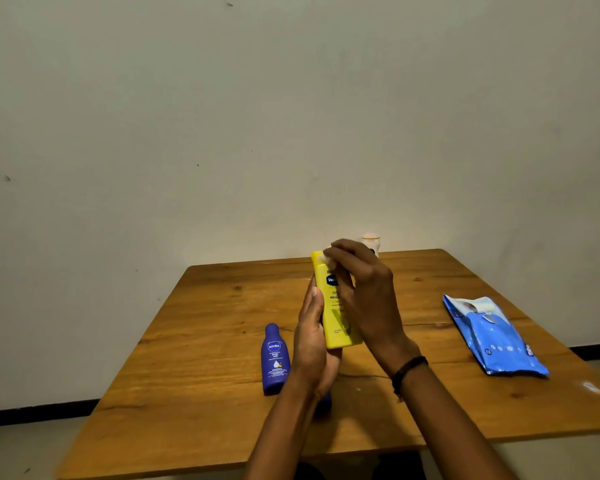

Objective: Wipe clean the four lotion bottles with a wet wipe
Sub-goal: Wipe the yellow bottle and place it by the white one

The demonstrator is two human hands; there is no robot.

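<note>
Left hand point(312, 344) grips the base of the yellow lotion bottle point(336, 320), held tilted above the table point(201, 341). Right hand point(361, 289) presses a white wet wipe point(324, 258) against the bottle's top. Blue lotion bottle point(274, 360) lies just left; wipes pack point(492, 337) lies well right.

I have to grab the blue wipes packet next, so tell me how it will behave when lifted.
The blue soft plastic wet-wipe packet on the wooden table looks crinkled and pillowy, so it will probably flop and sag rather than stay stiff. Its glossy film may be somewhat slippery. Lying flat, it seems unlikely to roll or tip.
</note>
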